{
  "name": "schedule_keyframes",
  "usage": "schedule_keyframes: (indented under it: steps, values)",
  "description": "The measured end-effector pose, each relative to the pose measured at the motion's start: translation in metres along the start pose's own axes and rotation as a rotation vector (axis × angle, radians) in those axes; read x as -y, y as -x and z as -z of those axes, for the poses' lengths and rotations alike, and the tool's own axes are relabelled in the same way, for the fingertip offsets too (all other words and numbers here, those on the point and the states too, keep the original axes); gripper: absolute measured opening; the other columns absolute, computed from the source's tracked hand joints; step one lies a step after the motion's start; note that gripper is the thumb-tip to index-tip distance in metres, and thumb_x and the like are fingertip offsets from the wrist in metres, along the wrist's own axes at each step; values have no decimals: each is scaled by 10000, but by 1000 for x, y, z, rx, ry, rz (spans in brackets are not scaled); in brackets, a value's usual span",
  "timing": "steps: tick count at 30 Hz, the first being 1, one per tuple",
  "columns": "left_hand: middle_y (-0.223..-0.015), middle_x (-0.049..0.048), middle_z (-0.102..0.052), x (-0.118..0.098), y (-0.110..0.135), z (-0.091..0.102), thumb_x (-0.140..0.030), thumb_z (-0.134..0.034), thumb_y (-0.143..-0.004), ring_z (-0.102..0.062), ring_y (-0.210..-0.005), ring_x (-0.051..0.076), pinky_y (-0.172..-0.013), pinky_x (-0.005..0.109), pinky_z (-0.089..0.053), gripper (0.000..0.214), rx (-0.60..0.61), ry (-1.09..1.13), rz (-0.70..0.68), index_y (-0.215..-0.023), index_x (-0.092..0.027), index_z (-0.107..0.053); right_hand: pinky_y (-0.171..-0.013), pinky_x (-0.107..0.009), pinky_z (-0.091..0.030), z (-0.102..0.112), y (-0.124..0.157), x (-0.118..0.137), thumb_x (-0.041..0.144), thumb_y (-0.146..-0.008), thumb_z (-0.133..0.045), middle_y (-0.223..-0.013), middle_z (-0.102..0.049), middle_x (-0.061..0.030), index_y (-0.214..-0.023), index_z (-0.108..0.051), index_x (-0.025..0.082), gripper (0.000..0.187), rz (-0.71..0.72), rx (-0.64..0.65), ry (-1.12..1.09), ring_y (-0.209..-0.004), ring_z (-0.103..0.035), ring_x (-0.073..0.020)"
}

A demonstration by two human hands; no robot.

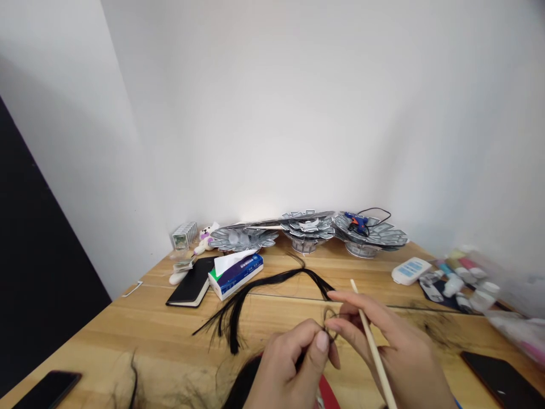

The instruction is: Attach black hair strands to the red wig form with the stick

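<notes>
My left hand [293, 360] is closed, thumb and forefinger pinching a thin strand of dark hair [327, 316] that curls into a small loop. My right hand [385, 346] is right beside it, with its thumb and fingertips at the same loop. A slim pale wooden stick [371, 339] lies slanted through my right hand, between the fingers. Below my left hand, a mass of black hair [242, 386] and something red [327, 393] show in part; my hands hide the rest. A long bundle of black hair [272, 279] lies curved across the table beyond.
On the wooden table [162, 335] are a tissue box [238, 276], a black notebook [191, 284] and dark phones [49, 389] at both sides. Grey layered paper bowls [306, 233] line the wall, one holding a blue glue gun [356, 223]. Small bottles [485, 295] crowd the right.
</notes>
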State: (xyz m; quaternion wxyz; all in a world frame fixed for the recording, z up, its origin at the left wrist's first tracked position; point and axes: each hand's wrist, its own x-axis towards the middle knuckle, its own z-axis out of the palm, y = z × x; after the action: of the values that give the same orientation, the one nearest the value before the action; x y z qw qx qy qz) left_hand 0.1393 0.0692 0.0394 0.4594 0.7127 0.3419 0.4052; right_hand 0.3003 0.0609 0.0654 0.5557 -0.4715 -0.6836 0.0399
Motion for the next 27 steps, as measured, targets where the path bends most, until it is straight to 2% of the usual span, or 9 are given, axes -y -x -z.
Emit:
schedule_keyframes:
  steps: [3,6,9,12,14,16,20,23,27]
  values:
    - [-551,-38,-449,0,-1,3,-621,-328,-981,-482,-492,147,-526,254,-353,516,25,11,-14,-737,-221,-545,-511,-212,-543,1,-3,-1,415,-783,-745,-605,-711,16,-899,-789,238,216,-234,133,-185,-519,-664,-159]
    - [-611,-18,-503,-2,-1,4,-595,-348,-990,-541,-613,163,-621,251,-405,496,21,26,-40,-754,-215,-563,-493,-231,-490,2,-5,-5,622,-812,-655,-590,-661,-7,-917,-792,206,450,-388,289,-397,-503,-589,-147]
    - [-695,7,-572,-2,-3,4,-594,-349,-989,-558,-673,166,-666,251,-422,509,19,32,-58,-727,-208,-553,-485,-239,-421,3,-4,-13,767,-797,-549,-596,-624,-17,-962,-782,184,649,-400,421,-634,-504,-536,-138]
    - [-673,7,-561,0,-5,4,-620,-338,-980,-529,-639,160,-614,246,-401,542,-13,-5,-54,-700,-204,-545,-500,-239,-400,6,-3,-19,765,-666,-696,-623,-616,-4,-992,-770,199,658,-415,481,-751,-539,-537,-142]
    - [-632,-8,-515,2,-6,4,-605,-329,-987,-512,-613,158,-589,245,-386,540,-47,-53,-46,-706,-202,-553,-545,-239,-432,10,-2,-22,658,-555,-849,-674,-624,12,-1023,-759,225,644,-477,506,-687,-586,-552,-145]
    - [-616,-19,-486,3,-6,6,-542,-332,-1004,-509,-599,157,-584,247,-371,495,-82,-122,-45,-717,-205,-553,-555,-236,-438,14,-1,-25,510,-539,-919,-677,-619,30,-1042,-750,233,599,-505,526,-532,-586,-546,-142]
    - [-613,-20,-481,2,-3,9,-372,-337,-1010,-505,-579,165,-584,277,-306,352,-181,-314,-63,-727,-225,-487,-504,-238,-416,18,1,-25,374,-757,-749,-567,-602,39,-813,-752,230,154,-348,437,-156,-496,-516,-137]
    - [-604,-6,-484,0,-2,9,-312,-340,-986,-506,-571,185,-582,307,-265,304,-227,-446,-80,-696,-238,-397,-542,-243,-457,21,2,-16,378,-847,-662,-589,-650,23,-661,-692,248,229,-214,344,2,-530,-577,-158]
    - [-539,9,-516,-1,-3,5,-330,-308,-977,-533,-509,194,-542,306,-286,335,-159,-508,-109,-653,-247,-330,-592,-220,-492,20,0,-2,319,-885,-654,-661,-683,35,-728,-701,280,169,-78,255,-29,-606,-643,-159]
